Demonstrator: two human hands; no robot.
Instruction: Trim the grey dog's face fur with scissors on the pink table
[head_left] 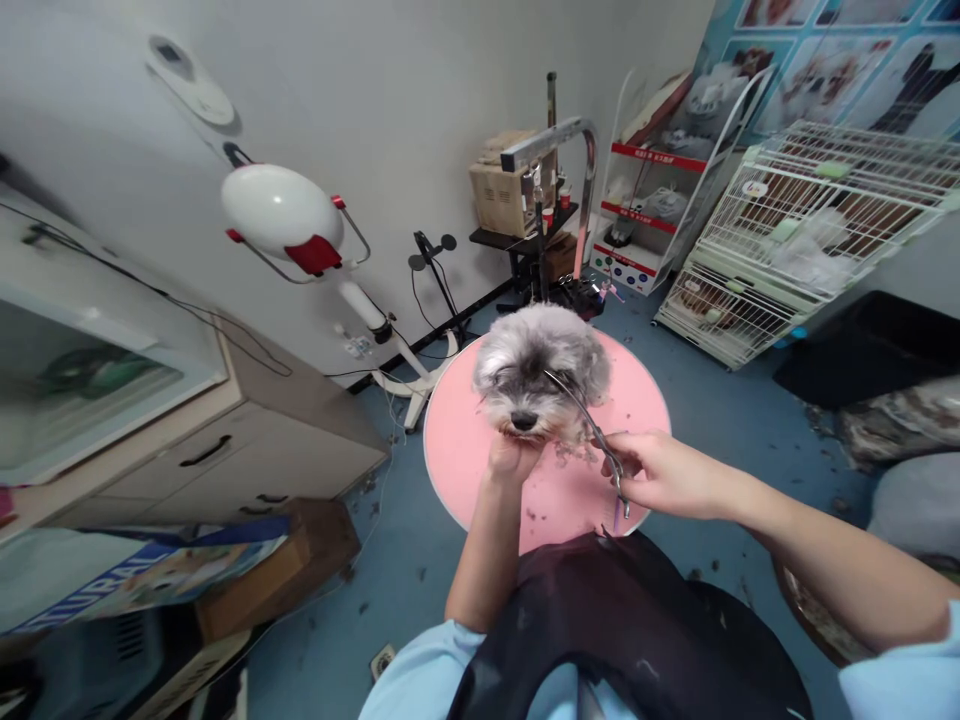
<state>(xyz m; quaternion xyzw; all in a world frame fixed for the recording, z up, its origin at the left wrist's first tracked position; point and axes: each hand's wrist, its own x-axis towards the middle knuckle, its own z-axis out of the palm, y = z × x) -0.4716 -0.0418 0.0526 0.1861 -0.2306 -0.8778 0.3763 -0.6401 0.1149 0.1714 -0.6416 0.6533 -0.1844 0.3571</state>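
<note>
A grey and white dog (pixel 544 345) faces me on a round pink table (pixel 457 470). Under its chin is my left hand (pixel 516 455), closed around the fur of the lower jaw, its fingertips partly hidden. My right hand (pixel 649 470) grips a pair of scissors (pixel 589 420) by the handles. The slim blades point up and to the left, their tips at the fur between the dog's eyes. Whether the blades are apart is hard to make out. Bits of cut fur lie on the tabletop, and a small purple comb-like item (pixel 618 518) lies near its front edge.
Behind the dog rises a metal grooming arm (pixel 589 190). A white and red dryer (pixel 285 215) on a stand is at the left, beside a cabinet (pixel 202 450). White wire cages (pixel 795 240) and a shelf rack (pixel 652 190) stand at the right. Fur litters the blue floor.
</note>
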